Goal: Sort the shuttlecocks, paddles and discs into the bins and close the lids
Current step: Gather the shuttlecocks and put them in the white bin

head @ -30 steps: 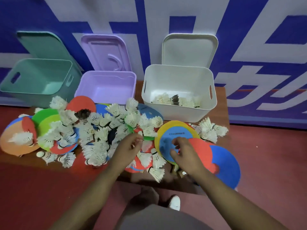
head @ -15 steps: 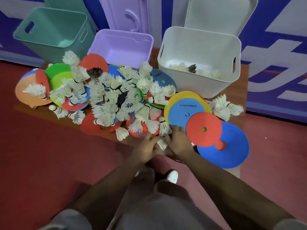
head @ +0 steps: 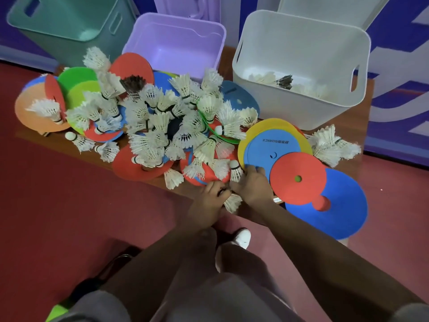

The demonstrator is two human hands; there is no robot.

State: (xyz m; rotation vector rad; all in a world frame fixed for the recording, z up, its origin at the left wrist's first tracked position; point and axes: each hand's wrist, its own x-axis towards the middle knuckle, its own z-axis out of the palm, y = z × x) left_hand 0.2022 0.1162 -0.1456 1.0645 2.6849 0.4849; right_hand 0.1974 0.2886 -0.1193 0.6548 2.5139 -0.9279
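A heap of white shuttlecocks [head: 160, 126] lies over coloured flat discs on a low wooden table [head: 366, 108]. At the table's near edge my left hand [head: 210, 203] and my right hand [head: 253, 184] are close together. A shuttlecock [head: 232, 202] sits between them, its feathers pointing toward me; my left fingers curl round its cork end. My right fingers curl over another shuttlecock [head: 235, 169] at the rim of a blue disc [head: 271, 152]. A red disc [head: 298, 177] and a bigger blue disc [head: 334, 205] lie to the right.
Three open bins stand at the back: a teal bin [head: 69, 22], a purple bin [head: 174, 43] and a white bin [head: 299, 66] holding several shuttlecocks. More shuttlecocks [head: 329, 145] lie right of the yellow disc [head: 262, 129]. Red floor surrounds the table.
Both hands have drawn back from the middle of the pile to the table's near edge and closed in on shuttlecocks. The camera has moved closer and tilted down.
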